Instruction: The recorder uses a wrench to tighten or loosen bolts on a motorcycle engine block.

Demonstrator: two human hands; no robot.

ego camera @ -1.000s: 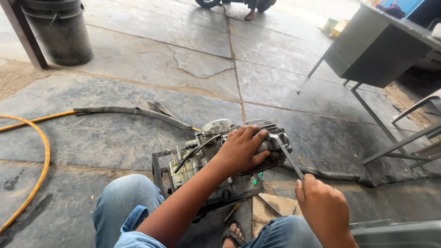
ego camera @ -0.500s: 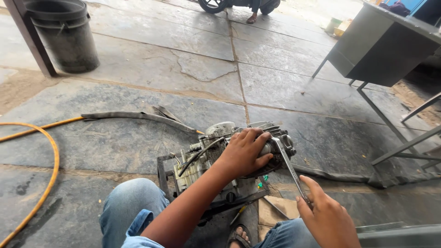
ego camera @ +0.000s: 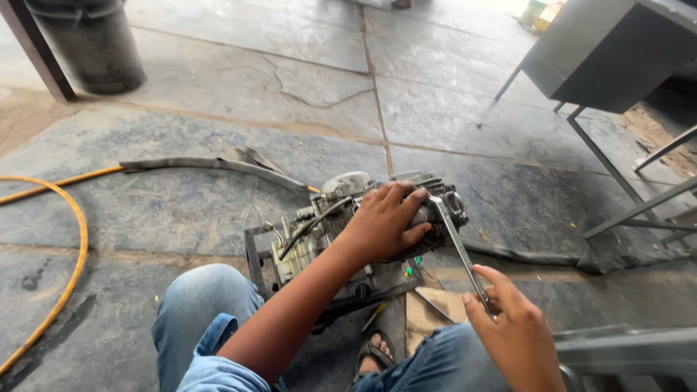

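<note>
On the stone-slab floor (ego camera: 218, 218), between the seated person's denim-clad knees: one small grey metal engine block (ego camera: 348, 218), greasy, with black hoses and cables, resting on a dark metal frame (ego camera: 254, 254).

Left hand (ego camera: 385, 221): laid over the top of the engine, fingers curled about its upper casing, pressing it steady.

Right hand (ego camera: 519, 337): closed around the lower end of a long slim steel spanner (ego camera: 459, 250), whose far end meets a fitting on the engine's right side, just beside the left fingertips.

Step in hand, as judged: working a fastener on the engine's right flank with the spanner while the block is braced. The next move would call for a firm swing of the handle with the head seated square, the left hand holding against the turn.

Condition of engine: oil-stained, dull, partly hidden by the hand; fastener itself too small to make out.

Nearby: yellow rubber hose (ego camera: 72, 239) curving at left; flat dark strip (ego camera: 210, 163) behind; black bin (ego camera: 91, 43) far left; grey metal desk (ego camera: 617, 51) at upper right; sandalled foot (ego camera: 374, 352) below.
</note>
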